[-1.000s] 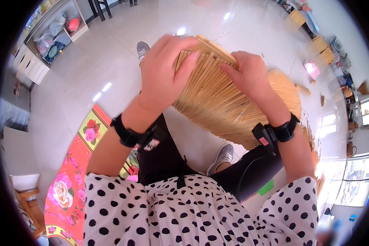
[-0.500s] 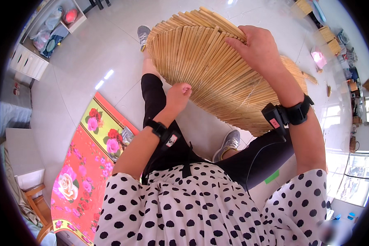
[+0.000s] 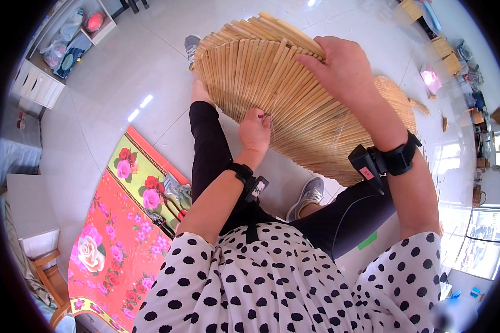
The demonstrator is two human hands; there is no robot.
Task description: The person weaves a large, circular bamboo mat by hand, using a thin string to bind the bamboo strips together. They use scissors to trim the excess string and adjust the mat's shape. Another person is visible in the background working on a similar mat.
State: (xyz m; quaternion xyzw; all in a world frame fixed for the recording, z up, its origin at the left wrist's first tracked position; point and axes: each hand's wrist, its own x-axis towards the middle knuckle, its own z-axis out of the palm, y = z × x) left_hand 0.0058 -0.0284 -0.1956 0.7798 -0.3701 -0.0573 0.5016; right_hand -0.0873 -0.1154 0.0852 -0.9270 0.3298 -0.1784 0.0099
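A curved mat of tan plant stalks (image 3: 233,77), laid side by side and bound together, spans the space above and between my legs. My right hand (image 3: 341,69) grips its far upper edge, thumb on the near face and fingers behind the rim. Near the mat's lower left edge, my left hand (image 3: 255,130) is closed in a pinch against the stalks. Thin pale thread-like lines show beside those fingertips, but what they hold is too small to make out. Fine binding lines cross the mat's right half.
A red and yellow flowered cloth (image 3: 114,233) covers a surface at my left, with pliers-like red-handled tools (image 3: 175,210) on it. Loose stalk pieces (image 3: 419,106) lie on the floor at right. Shelving (image 3: 39,83) stands far left; a pink item (image 3: 431,79) lies far right.
My left hand has moved right and slightly up, coming against the mat's face. The mat and my right hand have shifted slightly left. More of the red-handled tools shows.
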